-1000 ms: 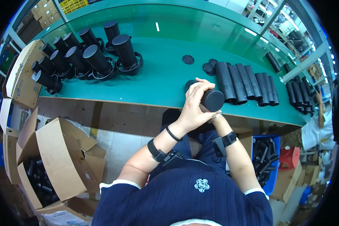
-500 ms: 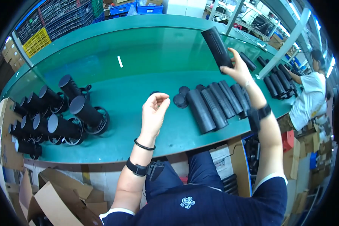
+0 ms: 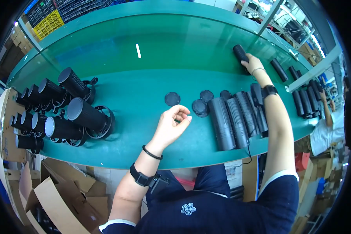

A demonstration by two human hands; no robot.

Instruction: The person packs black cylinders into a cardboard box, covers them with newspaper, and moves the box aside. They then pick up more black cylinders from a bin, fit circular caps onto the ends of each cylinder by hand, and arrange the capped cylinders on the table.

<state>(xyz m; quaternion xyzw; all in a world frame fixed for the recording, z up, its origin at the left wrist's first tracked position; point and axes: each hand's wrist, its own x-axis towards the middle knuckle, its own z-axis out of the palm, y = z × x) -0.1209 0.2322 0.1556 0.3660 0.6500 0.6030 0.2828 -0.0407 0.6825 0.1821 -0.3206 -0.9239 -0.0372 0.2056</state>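
My right hand (image 3: 254, 63) is stretched toward the far right of the bench, its fingers wrapped round a black tube (image 3: 240, 52) that tilts up and to the left. My left hand (image 3: 172, 124) hovers over the near middle of the bench with nothing visible in it. Its fingers are loosely curled and the thumb stands apart. Just beyond those fingers lies a black round cap (image 3: 172, 99). More round caps (image 3: 200, 108) rest to its right, beside a row of black perforated tubes (image 3: 222, 124) lying side by side. Part of that row is hidden behind my right forearm.
On the left stand several black cylinders with ring-shaped bases (image 3: 87, 115). Open cardboard boxes (image 3: 62, 191) sit below the bench's left edge. To the right, a co-worker (image 3: 325, 128) is beside more black tubes (image 3: 306, 101). A white strip (image 3: 138, 50) lies at the back.
My right hand has carried the tube farther away and lower. My left hand has shifted a little right and nearer, uncovering the cap beyond it. The whole view has turned slightly.
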